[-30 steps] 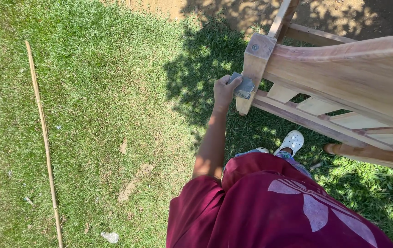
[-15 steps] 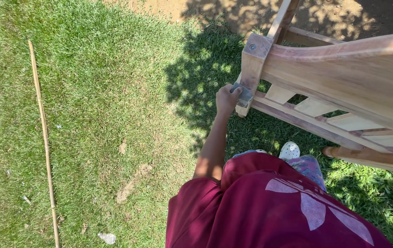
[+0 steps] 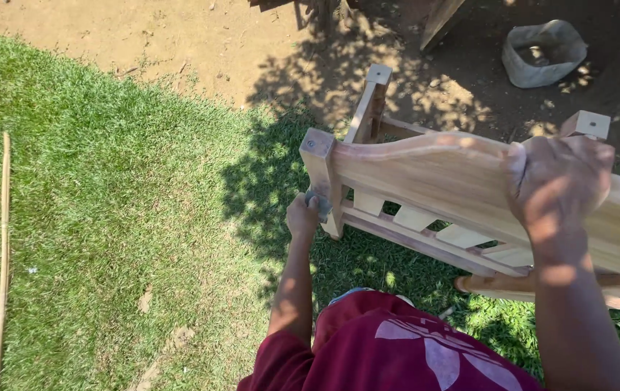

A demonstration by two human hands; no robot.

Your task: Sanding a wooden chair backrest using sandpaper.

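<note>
Two hands work on one unfinished wooden bench point(image 3: 426, 174), which stands half on grass, half on bare dirt, in the head view. The left hand point(image 3: 301, 217) is closed around a small grey sanding pad point(image 3: 318, 203), pressing it against the bench's near corner post, low on that post. The right hand point(image 3: 559, 185) grips the curved top rail of the bench, fingers wrapped over its edge. Beyond the bench sits a grey tub point(image 3: 543, 52). Far left of the bench a thin bamboo stick point(image 3: 1, 253) lies on the grass.
</note>
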